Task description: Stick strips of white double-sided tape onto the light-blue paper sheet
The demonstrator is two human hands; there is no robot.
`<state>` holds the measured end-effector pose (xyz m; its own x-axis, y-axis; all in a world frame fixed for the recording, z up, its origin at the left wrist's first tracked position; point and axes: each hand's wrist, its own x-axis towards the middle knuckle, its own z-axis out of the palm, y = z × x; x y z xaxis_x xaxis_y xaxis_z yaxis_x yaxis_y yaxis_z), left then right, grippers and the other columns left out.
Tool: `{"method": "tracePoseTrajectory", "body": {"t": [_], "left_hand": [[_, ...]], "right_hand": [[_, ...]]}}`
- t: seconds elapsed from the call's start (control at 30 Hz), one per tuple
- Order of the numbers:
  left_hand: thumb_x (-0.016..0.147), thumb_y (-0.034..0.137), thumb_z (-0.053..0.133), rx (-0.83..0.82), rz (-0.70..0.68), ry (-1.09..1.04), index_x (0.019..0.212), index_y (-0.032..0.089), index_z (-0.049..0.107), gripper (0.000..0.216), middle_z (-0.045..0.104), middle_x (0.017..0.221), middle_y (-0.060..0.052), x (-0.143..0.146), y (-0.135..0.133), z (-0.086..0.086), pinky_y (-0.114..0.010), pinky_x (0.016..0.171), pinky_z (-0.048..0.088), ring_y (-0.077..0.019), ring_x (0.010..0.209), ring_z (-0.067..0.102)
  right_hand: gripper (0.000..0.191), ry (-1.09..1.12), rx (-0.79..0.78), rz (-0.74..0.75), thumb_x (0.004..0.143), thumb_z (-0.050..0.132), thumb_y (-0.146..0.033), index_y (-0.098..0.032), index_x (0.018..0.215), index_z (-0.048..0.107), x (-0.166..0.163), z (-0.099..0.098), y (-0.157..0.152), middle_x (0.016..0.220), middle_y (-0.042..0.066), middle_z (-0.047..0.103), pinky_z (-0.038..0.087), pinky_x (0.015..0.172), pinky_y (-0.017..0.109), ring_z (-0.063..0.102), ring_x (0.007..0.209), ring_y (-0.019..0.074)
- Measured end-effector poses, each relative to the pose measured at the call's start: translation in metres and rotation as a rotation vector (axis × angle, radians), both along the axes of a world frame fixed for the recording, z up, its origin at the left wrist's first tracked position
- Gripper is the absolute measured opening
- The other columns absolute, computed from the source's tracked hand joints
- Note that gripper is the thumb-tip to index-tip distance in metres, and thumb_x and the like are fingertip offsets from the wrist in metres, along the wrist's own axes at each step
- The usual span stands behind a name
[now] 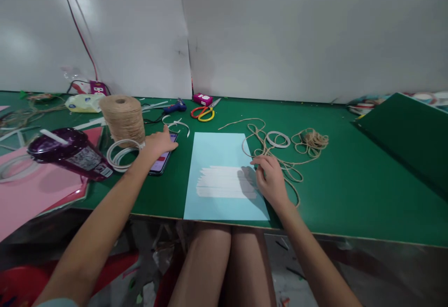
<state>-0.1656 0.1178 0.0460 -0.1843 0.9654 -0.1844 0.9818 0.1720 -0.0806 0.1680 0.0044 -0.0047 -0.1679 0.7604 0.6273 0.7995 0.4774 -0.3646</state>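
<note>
My left hand is stretched out over a phone with a lit screen, thumb and forefinger apart, and covers part of it. A light blue sheet of paper lies in front of me, with several white strips side by side on it. At the sheet's right edge hovers my right hand, its fingers loosely bent and the thumb a little apart from the forefinger. Loose jute twine runs close by its fingertips; I see none gripped. A white ring lies among the twine, beside a tangled twine bundle.
Left of the phone stand a large twine spool, white rings and a tilted purple cup on pink sheets. Scissors, a small pink box and a blue glue gun lie behind. A green board leans at right.
</note>
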Motion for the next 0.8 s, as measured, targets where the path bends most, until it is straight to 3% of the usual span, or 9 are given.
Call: {"method": "tracePoseTrajectory", "body": {"t": [0.1,0.23,0.4,0.67,0.8], "left_hand": [[0.072,0.055,0.048,0.001,-0.002,0.002,0.144,0.015,0.017,0.088,0.052,0.127,-0.023,0.002,0.001,-0.001,-0.049,0.082,0.044,-0.0407,0.108,0.056],[0.07,0.059,0.048,-0.038,0.001,-0.014,0.145,0.018,0.012,0.093,0.049,0.131,-0.024,-0.001,0.001,0.0,-0.05,0.084,0.043,-0.0421,0.11,0.054],[0.071,0.059,0.047,-0.032,-0.021,-0.021,0.145,0.02,0.012,0.091,0.055,0.125,-0.021,-0.005,0.0,-0.001,-0.048,0.081,0.045,-0.0406,0.107,0.056],[0.071,0.058,0.048,-0.001,-0.062,-0.026,0.145,0.02,0.016,0.089,0.058,0.121,-0.022,-0.008,-0.001,-0.002,-0.047,0.078,0.045,-0.0411,0.103,0.059],[0.07,0.059,0.049,-0.015,-0.053,-0.035,0.144,0.02,0.017,0.09,0.058,0.12,-0.022,-0.009,0.001,-0.002,-0.047,0.078,0.045,-0.042,0.104,0.058]], "right_hand": [[0.027,0.002,0.011,-0.035,0.076,0.04,-0.004,-0.019,0.088,0.059,0.002,0.002,-0.002,0.096,0.008,0.061,0.042,0.085,0.036,0.054,0.095,0.0216],[0.024,0.01,-0.023,-0.206,0.075,0.041,-0.007,-0.02,0.083,0.059,0.013,0.003,-0.001,0.089,0.008,0.062,0.043,0.08,0.035,0.055,0.088,0.022],[0.022,0.045,-0.114,-0.36,0.074,0.041,-0.013,-0.019,0.081,0.06,0.038,0.003,0.006,0.087,0.008,0.062,0.042,0.078,0.036,0.054,0.085,0.0233],[0.024,0.061,-0.172,-0.354,0.075,0.041,-0.015,-0.018,0.087,0.061,0.055,-0.007,0.011,0.088,0.009,0.063,0.043,0.075,0.036,0.056,0.085,0.0235],[0.021,-0.052,-0.156,-0.391,0.076,0.043,-0.017,-0.018,0.085,0.061,0.065,-0.009,0.01,0.086,0.009,0.062,0.042,0.075,0.036,0.055,0.083,0.0241]]}}
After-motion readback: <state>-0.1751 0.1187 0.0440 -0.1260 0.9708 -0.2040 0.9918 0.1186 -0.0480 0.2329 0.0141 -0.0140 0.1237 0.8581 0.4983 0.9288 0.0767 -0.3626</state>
